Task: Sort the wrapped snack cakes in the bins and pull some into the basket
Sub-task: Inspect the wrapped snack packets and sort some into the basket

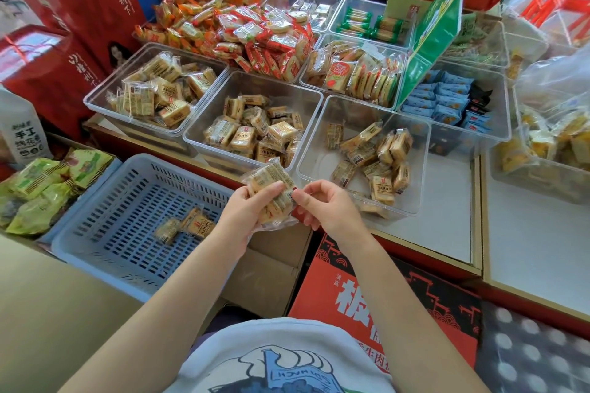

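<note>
While L hand [247,210] grips cake stack [271,191], long axis upright-tilted, R hand [322,206] pinches wrapper edge.

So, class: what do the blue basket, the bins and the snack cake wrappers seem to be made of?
Blue basket: most likely moulded plastic, matte, with slotted walls and floor. Bins: probably clear rigid plastic, glossy; contents show through the walls. Wrapper of the snack cakes gripped by the left hand: apparently thin transparent film, crinkled and shiny.
</note>
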`<state>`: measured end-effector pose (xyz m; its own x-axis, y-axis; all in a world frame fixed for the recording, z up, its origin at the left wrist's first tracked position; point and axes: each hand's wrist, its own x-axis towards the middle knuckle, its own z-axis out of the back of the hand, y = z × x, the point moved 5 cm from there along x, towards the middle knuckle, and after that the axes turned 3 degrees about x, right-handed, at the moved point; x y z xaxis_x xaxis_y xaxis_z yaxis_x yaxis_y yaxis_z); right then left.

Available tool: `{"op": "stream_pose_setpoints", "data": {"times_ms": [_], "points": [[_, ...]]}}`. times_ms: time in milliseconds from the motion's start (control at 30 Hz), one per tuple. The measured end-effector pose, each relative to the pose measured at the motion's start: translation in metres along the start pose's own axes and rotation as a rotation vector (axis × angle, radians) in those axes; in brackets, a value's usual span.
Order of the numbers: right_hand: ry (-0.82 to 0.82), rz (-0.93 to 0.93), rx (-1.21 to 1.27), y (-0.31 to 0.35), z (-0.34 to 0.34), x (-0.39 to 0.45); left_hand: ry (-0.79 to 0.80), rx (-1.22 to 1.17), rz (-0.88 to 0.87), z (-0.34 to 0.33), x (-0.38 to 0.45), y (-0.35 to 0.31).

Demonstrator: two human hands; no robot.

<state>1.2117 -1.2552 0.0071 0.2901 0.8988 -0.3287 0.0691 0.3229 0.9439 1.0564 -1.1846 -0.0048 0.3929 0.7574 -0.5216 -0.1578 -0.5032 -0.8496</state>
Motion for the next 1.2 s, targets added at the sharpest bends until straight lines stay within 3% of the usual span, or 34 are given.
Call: {"op": "stream_pose_setpoints", "data": {"times_ms": [200,433,733,933,1200], "points": [[-0.003,0.033,0.102,0.002,0.001,0.002,-0.02,-0.045,0.015,0.003,0.0,0.0],[-0.06,0.043,0.173,-0.002,-0.002,0.005,0.109,-0.003,0.025,-0.006,0.002,0.005],[0.064,0.046,0.26,0.005,-0.008,0.016,0.19,-0.117,0.139,-0.001,0.01,-0.003],[-0.038,-0.054,0.119,-0.008,-0.012,0.041,0.111,-0.206,0.084,0.022,0.04,-0.016],[0.032,-0.156,0.146,0.011,-0.047,0.097,0.058,0.024,0.014,0.057,0.085,-0.043]]}}
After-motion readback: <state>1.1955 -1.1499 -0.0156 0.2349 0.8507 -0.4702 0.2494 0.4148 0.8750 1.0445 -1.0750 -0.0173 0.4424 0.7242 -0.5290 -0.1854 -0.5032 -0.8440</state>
